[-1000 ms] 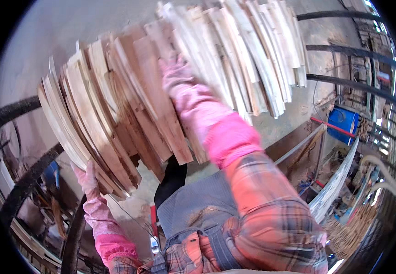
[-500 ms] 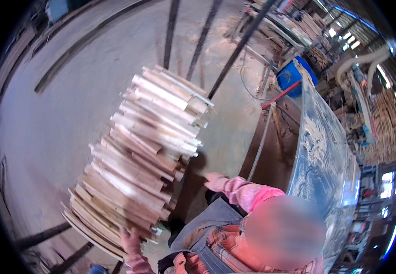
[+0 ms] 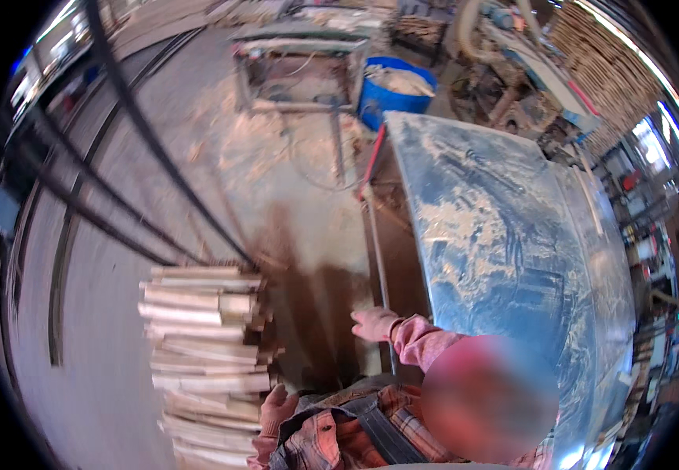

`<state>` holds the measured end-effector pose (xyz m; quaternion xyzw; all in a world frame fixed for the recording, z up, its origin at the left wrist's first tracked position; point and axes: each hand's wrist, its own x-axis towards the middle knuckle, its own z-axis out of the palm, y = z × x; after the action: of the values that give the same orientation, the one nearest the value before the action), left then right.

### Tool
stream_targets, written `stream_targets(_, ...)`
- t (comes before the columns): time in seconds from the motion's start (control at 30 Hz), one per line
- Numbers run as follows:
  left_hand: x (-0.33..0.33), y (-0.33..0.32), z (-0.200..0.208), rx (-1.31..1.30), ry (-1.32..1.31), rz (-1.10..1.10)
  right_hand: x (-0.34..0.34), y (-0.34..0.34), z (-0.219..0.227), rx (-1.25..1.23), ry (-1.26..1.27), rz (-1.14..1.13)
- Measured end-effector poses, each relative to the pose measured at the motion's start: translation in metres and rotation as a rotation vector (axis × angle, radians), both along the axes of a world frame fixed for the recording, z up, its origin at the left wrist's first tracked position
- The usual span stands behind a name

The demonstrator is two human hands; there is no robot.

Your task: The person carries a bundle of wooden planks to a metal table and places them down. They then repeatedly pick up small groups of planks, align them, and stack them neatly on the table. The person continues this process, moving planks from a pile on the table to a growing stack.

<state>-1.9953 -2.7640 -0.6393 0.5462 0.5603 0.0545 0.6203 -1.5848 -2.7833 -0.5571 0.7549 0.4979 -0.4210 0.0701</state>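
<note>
A tall stack of pale wooden slats (image 3: 198, 352) stands at the lower left, on or just above the grey floor. My left hand (image 3: 277, 407), in a pink glove, rests against the stack's lower right edge with its fingers apart. My right hand (image 3: 374, 323), also in a pink glove, hangs clear of the stack beside the edge of a dusty metal-topped table (image 3: 504, 235). It holds nothing and its fingers are loosely curled. My plaid shirt and overalls fill the bottom of the view.
A metal frame stand (image 3: 300, 63) and a blue tub (image 3: 398, 90) filled with sawdust stand at the back. Dark rails (image 3: 151, 157) run across the floor on the left. Machines and stacked wood line the far right. Sawdust lies on the floor.
The slat stack has come down from overhead to the lower left. My right hand has let go of it and moved toward the table edge. The view has swung toward the table.
</note>
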Motion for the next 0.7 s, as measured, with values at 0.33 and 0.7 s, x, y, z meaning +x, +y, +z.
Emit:
stream_targets(0.33, 0.278, 0.25, 0.119, 0.604, -0.171, -0.64, 0.105, 0.04, 0.0, 0.064, -0.009, -0.271)
stream_targets(0.7, 0.59, 0.565, 0.074, 0.843, 0.01, -0.856, 0.235, 0.186, -0.08, 0.056, 0.197, -0.042)
